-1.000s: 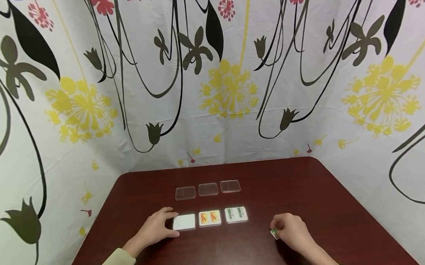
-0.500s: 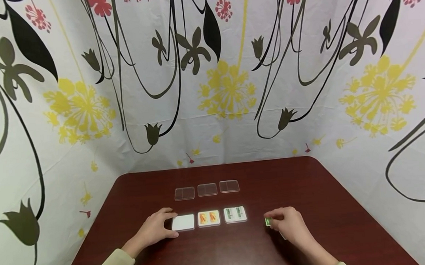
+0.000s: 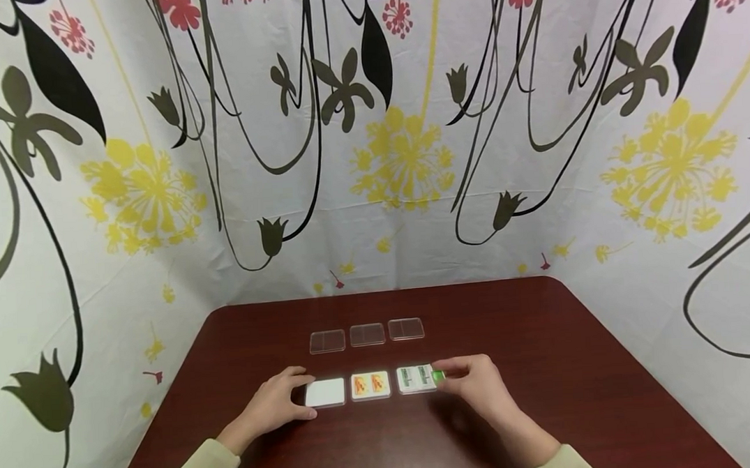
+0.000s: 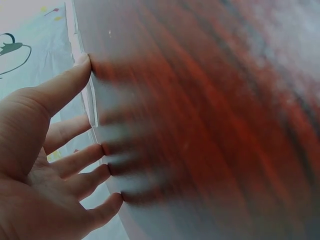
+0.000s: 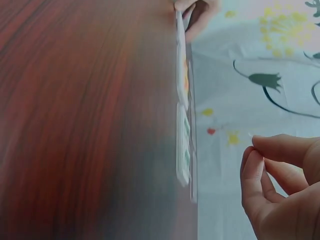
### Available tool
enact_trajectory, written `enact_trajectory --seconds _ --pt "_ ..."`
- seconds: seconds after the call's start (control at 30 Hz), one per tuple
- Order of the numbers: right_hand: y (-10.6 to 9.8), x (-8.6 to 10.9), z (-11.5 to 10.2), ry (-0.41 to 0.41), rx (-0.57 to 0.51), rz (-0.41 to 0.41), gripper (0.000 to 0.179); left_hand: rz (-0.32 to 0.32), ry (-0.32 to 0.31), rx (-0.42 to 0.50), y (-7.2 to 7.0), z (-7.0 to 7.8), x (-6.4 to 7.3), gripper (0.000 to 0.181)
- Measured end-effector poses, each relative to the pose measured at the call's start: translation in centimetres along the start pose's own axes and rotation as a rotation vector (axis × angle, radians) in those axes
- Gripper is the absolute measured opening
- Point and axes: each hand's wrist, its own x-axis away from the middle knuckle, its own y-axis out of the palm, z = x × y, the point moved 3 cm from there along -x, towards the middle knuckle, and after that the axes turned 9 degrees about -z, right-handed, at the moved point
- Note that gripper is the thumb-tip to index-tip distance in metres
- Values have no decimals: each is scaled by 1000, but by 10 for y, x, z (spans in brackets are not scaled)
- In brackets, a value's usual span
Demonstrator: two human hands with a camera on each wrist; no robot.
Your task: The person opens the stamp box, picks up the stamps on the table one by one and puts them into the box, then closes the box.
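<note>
My right hand (image 3: pixel 479 386) pinches a small green-and-white card (image 3: pixel 438 376) between thumb and fingers, at the right edge of a clear flat case holding white cards with green print (image 3: pixel 416 379). In the right wrist view the pinching fingertips (image 5: pixel 254 142) hide nearly all of that card. On the left, my left hand (image 3: pixel 278 400) rests with fairly straight, spread fingers around the left end of a case with a plain white top (image 3: pixel 325 392). Its fingertips (image 4: pixel 102 150) touch the table. Between these cases sits one showing two orange-and-yellow pictures (image 3: pixel 370 386).
Three clear lids or shallow trays (image 3: pixel 367 334) lie in a row behind the cases. The dark red-brown table (image 3: pixel 479 313) has rounded far corners, and a white cloth with flower prints (image 3: pixel 407 246) hangs beyond its far edge.
My right hand has moved left and slightly away from me, carrying the small green-and-white card from the table's right side to the right-hand case. The left hand has stayed in place.
</note>
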Motion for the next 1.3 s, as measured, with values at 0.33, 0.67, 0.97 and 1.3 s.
enact_trajectory --seconds 0.33,0.67,0.97,1.3 --pt "41 -15 -23 -112 4 -115 31 6 -14 4 0 0 1 66" --pt "81 -36 -37 -159 65 -169 27 -17 -14 3 -1 0 0 66" --pt "115 -48 -48 -177 121 -164 23 -43 1 -52 -4 -6 -3 63" --pt "151 -68 -51 -135 200 -168 20 -18 -29 -53 -7 -8 -6 61"
